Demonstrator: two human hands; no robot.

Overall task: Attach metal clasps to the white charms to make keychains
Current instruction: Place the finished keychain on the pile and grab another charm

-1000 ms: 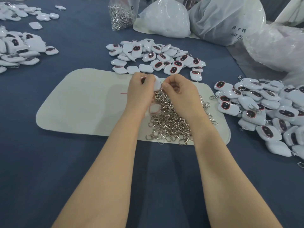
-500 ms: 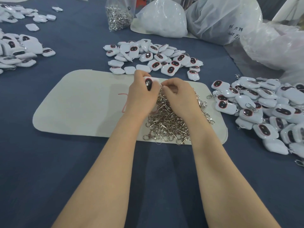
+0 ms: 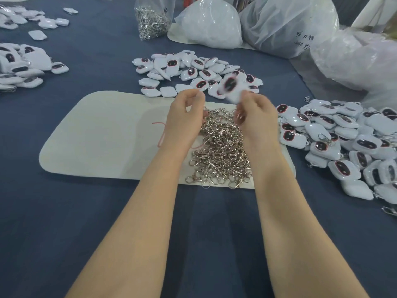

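Observation:
My right hand (image 3: 256,119) is blurred with motion and pinches a white charm (image 3: 231,88) with a dark red-rimmed oval, which sticks up above its fingertips. My left hand (image 3: 185,119) hovers apart from it, fingers loosely curled round nothing. Both hands are over a heap of metal clasps (image 3: 221,147) on a cream mat (image 3: 103,136). Beyond the hands, a pile of loose white charms (image 3: 189,72) lies on the blue cloth. To the right is a pile of charms with clasps on them (image 3: 343,138).
More white charms (image 3: 23,65) lie at the far left. A clear bag of clasps (image 3: 151,20) and big plastic bags (image 3: 287,24) stand at the back. A thin red cord (image 3: 160,131) lies on the mat by my left wrist.
The hands, pressed together on one charm before, have separated. The left hand has let go and the right hand has carried the charm up and to the right.

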